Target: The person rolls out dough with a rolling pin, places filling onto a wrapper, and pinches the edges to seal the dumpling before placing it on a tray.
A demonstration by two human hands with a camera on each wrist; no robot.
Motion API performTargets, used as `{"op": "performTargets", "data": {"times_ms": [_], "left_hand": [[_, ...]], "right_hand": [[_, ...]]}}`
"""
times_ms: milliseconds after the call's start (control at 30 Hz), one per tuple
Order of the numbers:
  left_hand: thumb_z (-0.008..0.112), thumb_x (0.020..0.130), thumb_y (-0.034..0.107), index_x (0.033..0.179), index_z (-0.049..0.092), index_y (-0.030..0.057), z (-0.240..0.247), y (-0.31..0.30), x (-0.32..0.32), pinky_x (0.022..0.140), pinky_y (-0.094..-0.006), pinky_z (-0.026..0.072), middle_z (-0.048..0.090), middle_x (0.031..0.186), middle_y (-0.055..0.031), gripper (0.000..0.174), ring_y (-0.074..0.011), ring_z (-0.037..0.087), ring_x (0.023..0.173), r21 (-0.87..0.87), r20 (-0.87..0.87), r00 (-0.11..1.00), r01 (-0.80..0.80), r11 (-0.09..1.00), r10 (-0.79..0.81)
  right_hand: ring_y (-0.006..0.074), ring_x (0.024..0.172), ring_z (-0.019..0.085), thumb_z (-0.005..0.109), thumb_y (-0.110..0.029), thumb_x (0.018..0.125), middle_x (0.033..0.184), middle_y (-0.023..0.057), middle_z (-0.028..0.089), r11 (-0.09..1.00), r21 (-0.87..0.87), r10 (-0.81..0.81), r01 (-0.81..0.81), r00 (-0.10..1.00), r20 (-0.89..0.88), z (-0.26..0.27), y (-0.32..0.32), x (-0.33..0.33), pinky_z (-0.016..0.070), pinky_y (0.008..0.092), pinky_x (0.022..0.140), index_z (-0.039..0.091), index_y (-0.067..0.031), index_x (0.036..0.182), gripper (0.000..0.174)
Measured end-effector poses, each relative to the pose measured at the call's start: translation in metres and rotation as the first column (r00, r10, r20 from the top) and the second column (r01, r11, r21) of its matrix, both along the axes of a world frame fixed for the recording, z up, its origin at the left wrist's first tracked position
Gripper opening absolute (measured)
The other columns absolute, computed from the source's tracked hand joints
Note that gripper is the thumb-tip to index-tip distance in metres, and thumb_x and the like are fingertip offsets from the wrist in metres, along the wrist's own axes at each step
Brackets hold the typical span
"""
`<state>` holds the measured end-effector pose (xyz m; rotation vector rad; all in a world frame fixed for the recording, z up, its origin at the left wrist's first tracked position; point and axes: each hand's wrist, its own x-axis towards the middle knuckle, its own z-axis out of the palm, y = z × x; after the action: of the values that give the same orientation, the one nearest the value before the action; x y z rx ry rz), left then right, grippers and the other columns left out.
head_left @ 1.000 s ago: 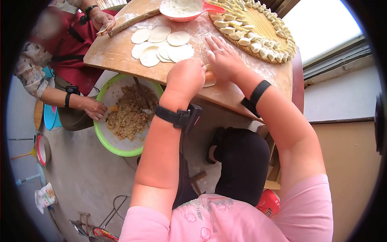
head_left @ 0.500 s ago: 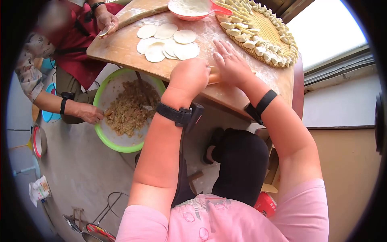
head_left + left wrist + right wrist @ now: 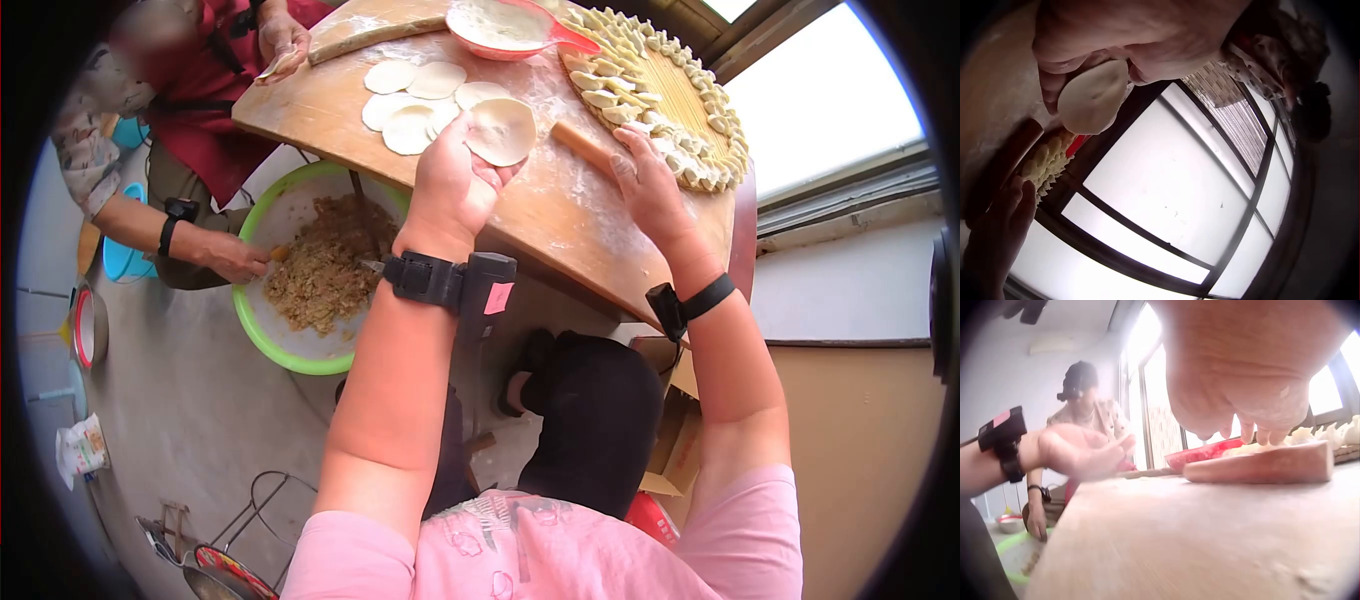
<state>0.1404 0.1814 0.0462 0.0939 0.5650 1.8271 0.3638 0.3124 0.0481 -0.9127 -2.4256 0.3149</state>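
Observation:
My left hand point(image 3: 452, 187), turned palm up near the board's front edge, holds a thin round dumpling wrapper point(image 3: 503, 132). In the left wrist view the wrapper point(image 3: 1092, 100) is caught between thumb and fingers. My right hand point(image 3: 655, 192) rests with extended fingers over one end of a wooden rolling pin point(image 3: 580, 146). The right wrist view shows the pin point(image 3: 1254, 467) lying on the floured board point(image 3: 1166, 544), fingertips just behind it. Several finished wrappers point(image 3: 390, 108) overlap in a pile beyond my left hand.
A round woven tray point(image 3: 690, 95) bears many dumplings at the far right. Beside it sits a red flour bowl point(image 3: 500, 48). Another person's hand point(image 3: 238, 260) is at the green-rimmed basin point(image 3: 262, 325) of filling, below the board's left edge.
My left hand has turned palm up and lifted the wrapper off the board. My right hand and the rolling pin have moved to the right, away from it.

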Motion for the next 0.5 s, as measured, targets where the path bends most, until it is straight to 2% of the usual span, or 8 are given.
{"op": "performTargets", "data": {"times_ms": [100,200,233,300,367,400,500], "left_hand": [[0.031,0.109,0.038,0.14,0.043,-0.0016,0.007,-0.005,0.002,0.107,-0.053,0.0458,0.055,0.139,-0.0206,0.051,-0.035,0.057,0.126,-0.032,0.019,0.996,-0.09,0.995,0.091],[0.038,0.109,0.035,0.14,0.044,0.0018,0.007,-0.008,-0.004,0.108,-0.0521,0.046,0.053,0.142,-0.0193,0.046,-0.0355,0.057,0.126,0.058,0.158,0.987,-0.05,0.997,0.04],[0.042,0.108,0.03,0.139,0.045,0.0027,0.007,-0.008,-0.004,0.107,-0.0507,0.0472,0.054,0.14,-0.0186,0.042,-0.0346,0.058,0.125,0.063,0.155,0.987,-0.048,0.997,0.038],[0.049,0.106,0.019,0.138,0.047,0.0044,0.008,-0.01,0.0,0.105,-0.0479,0.0496,0.057,0.136,-0.0173,0.035,-0.0329,0.059,0.122,0.073,0.15,0.988,-0.042,0.996,0.03],[0.054,0.102,0.011,0.129,0.053,0.0045,0.005,-0.014,0.007,0.097,-0.0429,0.0528,0.062,0.125,-0.0136,0.028,-0.028,0.063,0.113,0.046,0.029,0.996,-0.085,0.995,0.084],[0.057,0.1,0.007,0.125,0.056,0.0045,0.006,-0.016,0.009,0.094,-0.0404,0.0543,0.065,0.119,-0.0118,0.025,-0.0255,0.065,0.109,0.038,-0.031,0.993,-0.114,0.993,0.115],[0.056,0.098,0.0,0.122,0.058,0.0043,0.01,-0.024,0.005,0.09,-0.0373,0.0556,0.065,0.114,-0.011,0.024,-0.0231,0.066,0.102,0.06,0.029,0.986,-0.166,0.984,0.164]], "right_hand": [[0.0376,0.131,0.051,0.063,-0.019,0.095,0.141,0.0208,0.054,1.0,-0.007,0.006,-0.005,0.994,0.112,0.009,-0.008,-0.01,0.0398,0.0414,0.111,0.06,0.0003,0.127,0.037],[0.0352,0.13,0.053,0.064,-0.019,0.094,0.139,0.0183,0.057,0.997,-0.004,0.074,-0.074,0.994,0.083,0.015,-0.035,-0.015,0.042,0.0397,0.108,0.063,-0.0006,0.125,0.035],[0.0346,0.13,0.053,0.064,-0.019,0.094,0.139,0.0178,0.058,0.995,-0.021,0.101,-0.099,0.993,0.059,0.015,-0.045,-0.017,0.043,0.0389,0.107,0.064,-0.0008,0.125,0.035],[0.0289,0.124,0.059,0.063,-0.018,0.096,0.138,0.0159,0.06,0.972,-0.211,0.092,-0.101,0.994,-0.05,0.013,-0.066,-0.024,0.0475,0.0353,0.099,0.064,-0.0013,0.125,0.034],[0.0254,0.12,0.061,0.062,-0.018,0.097,0.137,0.0153,0.06,0.934,-0.327,0.098,-0.145,0.983,-0.155,0.004,-0.08,-0.031,0.0491,0.0337,0.096,0.064,-0.0015,0.126,0.034],[0.024,0.111,0.065,0.063,-0.019,0.097,0.129,0.0161,0.066,0.89,-0.432,0.052,-0.149,0.972,-0.23,0.001,-0.087,-0.035,0.0496,0.0339,0.095,0.064,-0.0011,0.126,0.034],[0.0221,0.105,0.067,0.062,-0.016,0.098,0.116,0.0155,0.071,0.856,-0.501,0.024,-0.126,0.978,-0.205,0.008,-0.105,-0.049,0.0498,0.0332,0.095,0.063,0.0014,0.125,0.032]]}}
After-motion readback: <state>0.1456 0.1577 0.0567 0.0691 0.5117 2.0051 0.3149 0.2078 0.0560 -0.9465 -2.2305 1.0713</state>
